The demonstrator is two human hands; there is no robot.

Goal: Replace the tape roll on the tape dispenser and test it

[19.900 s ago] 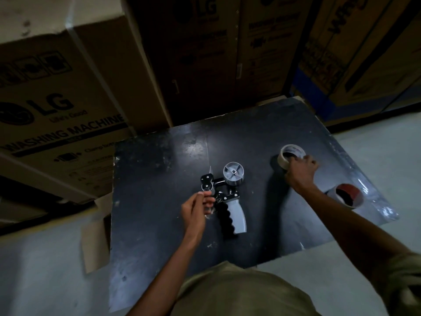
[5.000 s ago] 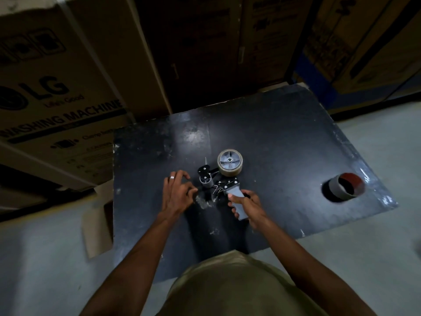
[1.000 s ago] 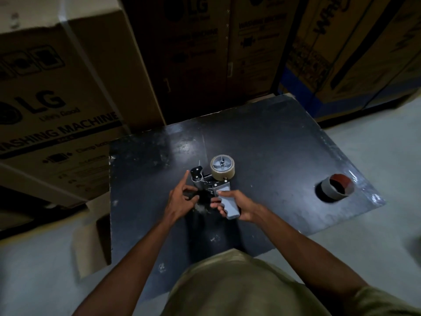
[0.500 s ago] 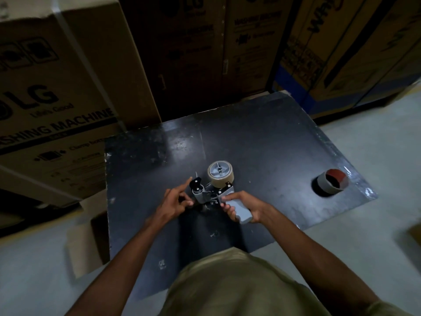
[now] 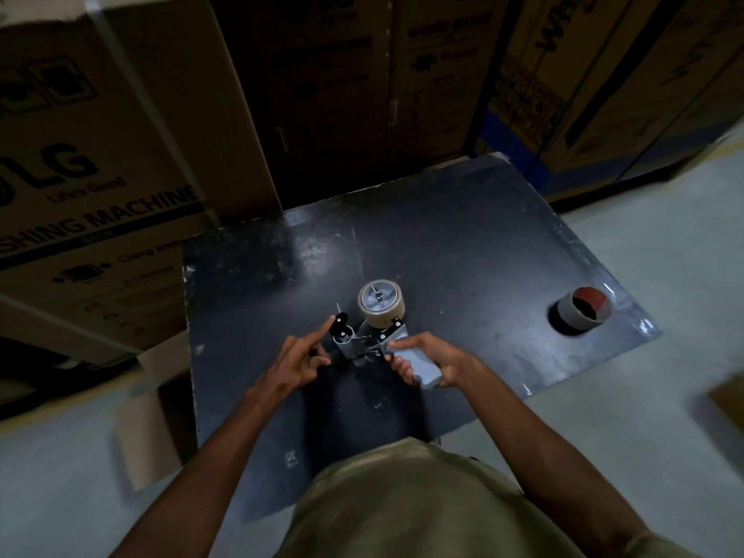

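Note:
A hand-held tape dispenser [image 5: 364,340] is over the middle of the black board [image 5: 463,243]. A tan tape roll [image 5: 380,303] sits on its grey hub, at the far end. My right hand [image 5: 426,358] is closed around the dispenser's grey handle. My left hand [image 5: 300,356] is at the dispenser's front end, by the black roller and blade. Its index finger points out toward that end and its thumb and other fingers are pinched together. I cannot tell whether a tape end is between them.
An emptied tape core with a red inside [image 5: 585,312] lies near the board's right edge. Large cardboard appliance boxes [image 5: 100,155] stand close behind and to the left. Grey floor [image 5: 644,416] surrounds the board. A loose cardboard piece [image 5: 149,412] leans at the board's left.
The tape roll went from the board at right onto the dispenser's hub. In the last second my right hand has tilted the dispenser up by its handle while my left stays at its front.

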